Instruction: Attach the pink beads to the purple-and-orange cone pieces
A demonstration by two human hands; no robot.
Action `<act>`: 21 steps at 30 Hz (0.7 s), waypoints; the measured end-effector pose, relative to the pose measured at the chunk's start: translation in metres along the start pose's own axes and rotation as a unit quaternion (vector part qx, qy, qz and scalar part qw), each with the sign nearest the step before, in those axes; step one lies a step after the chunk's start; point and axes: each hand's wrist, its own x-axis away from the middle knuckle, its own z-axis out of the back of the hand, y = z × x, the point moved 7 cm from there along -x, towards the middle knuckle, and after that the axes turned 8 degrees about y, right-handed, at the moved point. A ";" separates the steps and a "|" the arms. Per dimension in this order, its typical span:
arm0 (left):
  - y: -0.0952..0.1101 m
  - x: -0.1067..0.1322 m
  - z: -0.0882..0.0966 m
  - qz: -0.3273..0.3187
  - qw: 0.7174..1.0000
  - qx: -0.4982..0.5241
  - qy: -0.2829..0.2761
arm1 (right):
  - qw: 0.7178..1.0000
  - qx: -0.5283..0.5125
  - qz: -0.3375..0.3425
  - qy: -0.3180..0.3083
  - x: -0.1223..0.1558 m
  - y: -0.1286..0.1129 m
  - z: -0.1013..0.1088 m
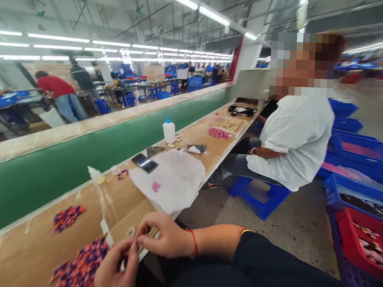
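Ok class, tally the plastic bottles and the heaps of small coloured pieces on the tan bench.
Pale plastic squeeze bottles: 2
Orange-and-purple heaps of small pieces: 3
Pink heaps of small pieces: 2
Total: 7

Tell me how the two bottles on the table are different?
The far bottle stands straight up with a blue tip, but the near bottle leans over with a white tip. The far bottle looks white, and the near bottle looks yellowish at the bottom. Both are plastic bottles on the same table.
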 end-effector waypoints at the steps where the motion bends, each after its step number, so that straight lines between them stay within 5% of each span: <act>1: 0.007 0.003 -0.001 -0.015 1.000 -0.011 0.010 | 1.000 0.011 0.009 0.000 0.000 -0.004 0.002; 8: 0.014 0.003 -0.015 0.081 0.992 0.079 -0.055 | 0.997 -0.038 -0.010 -0.065 -0.006 -0.007 0.006; 21: 0.010 0.006 -0.020 0.087 0.990 0.068 -0.092 | 0.992 0.011 -0.009 -0.122 -0.006 -0.002 0.000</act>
